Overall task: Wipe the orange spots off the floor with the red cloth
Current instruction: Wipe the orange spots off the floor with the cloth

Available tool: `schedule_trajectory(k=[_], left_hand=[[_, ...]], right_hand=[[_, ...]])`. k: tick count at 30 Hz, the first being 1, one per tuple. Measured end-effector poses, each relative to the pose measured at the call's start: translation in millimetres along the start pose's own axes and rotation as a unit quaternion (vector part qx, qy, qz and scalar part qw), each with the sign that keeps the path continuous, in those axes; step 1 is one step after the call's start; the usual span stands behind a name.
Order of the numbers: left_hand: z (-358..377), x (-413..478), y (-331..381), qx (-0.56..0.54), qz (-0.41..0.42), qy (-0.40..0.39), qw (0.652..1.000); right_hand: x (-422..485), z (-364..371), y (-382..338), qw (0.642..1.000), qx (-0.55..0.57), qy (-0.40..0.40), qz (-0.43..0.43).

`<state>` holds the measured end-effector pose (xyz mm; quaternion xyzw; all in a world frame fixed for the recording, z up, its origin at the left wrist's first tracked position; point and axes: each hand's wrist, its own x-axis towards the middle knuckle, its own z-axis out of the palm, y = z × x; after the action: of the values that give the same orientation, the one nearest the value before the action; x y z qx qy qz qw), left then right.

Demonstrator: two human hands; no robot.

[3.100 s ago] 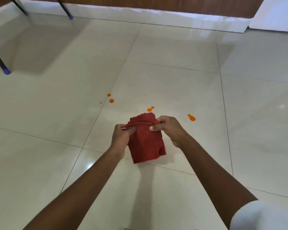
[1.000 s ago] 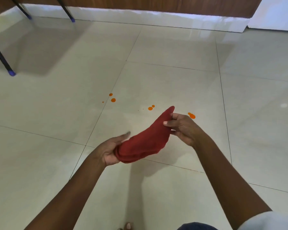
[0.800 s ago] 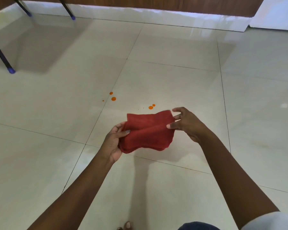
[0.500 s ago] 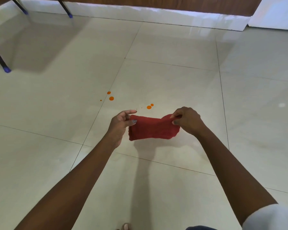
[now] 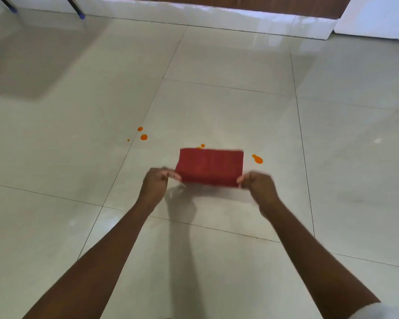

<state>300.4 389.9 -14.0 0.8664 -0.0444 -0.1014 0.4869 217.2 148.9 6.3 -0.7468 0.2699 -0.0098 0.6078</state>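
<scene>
The red cloth (image 5: 209,166) is folded into a flat rectangle and held above the pale tiled floor. My left hand (image 5: 156,183) pinches its near left corner and my right hand (image 5: 256,185) pinches its near right corner. Orange spots lie on the tiles: a pair with a tiny speck to the left (image 5: 143,137), a small one (image 5: 202,145) peeking out at the cloth's far edge, and a larger drop (image 5: 258,159) just right of the cloth. The cloth hides part of the middle spots.
Dark chair or table legs with blue feet (image 5: 80,16) stand at the far left. A white skirting and wooden wall (image 5: 217,12) run along the back. A white panel (image 5: 376,17) fills the far right corner.
The cloth went from hanging loose, to bunched, to a neat folded rectangle stretched between both hands. Both hands moved apart and slightly forward.
</scene>
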Motion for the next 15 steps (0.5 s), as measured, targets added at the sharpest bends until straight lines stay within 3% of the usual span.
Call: schedule_trajectory(k=[4,6,8,10,12,15], left_hand=[[1.6,-22.4,-42.4,0.250,-0.011,-0.108,0.962],[-1.1,-29.3,-45.2,0.260,-0.015,-0.121,0.958],[-4.6,-32.4,-37.9,0.253,-0.026,-0.116,0.960],[-9.3,-32.6,-27.2,0.293,-0.012,-0.136,0.946],[-16.2,-35.4,-16.0,0.365,0.016,-0.173,0.915],[-18.3,-30.5,-11.9,0.456,0.053,-0.195,0.867]], right_hand=[[-18.3,10.2,63.5,0.980,-0.135,-0.070,0.129],[-18.8,13.5,65.4,0.933,-0.326,-0.078,0.133],[-18.8,15.5,55.9,0.875,-0.480,-0.036,0.050],[-16.2,20.1,45.1,0.875,-0.478,-0.038,-0.059],[-13.3,31.1,34.6,0.857,-0.479,-0.109,-0.157],[-1.6,63.2,35.3,0.774,-0.542,-0.218,-0.245]])
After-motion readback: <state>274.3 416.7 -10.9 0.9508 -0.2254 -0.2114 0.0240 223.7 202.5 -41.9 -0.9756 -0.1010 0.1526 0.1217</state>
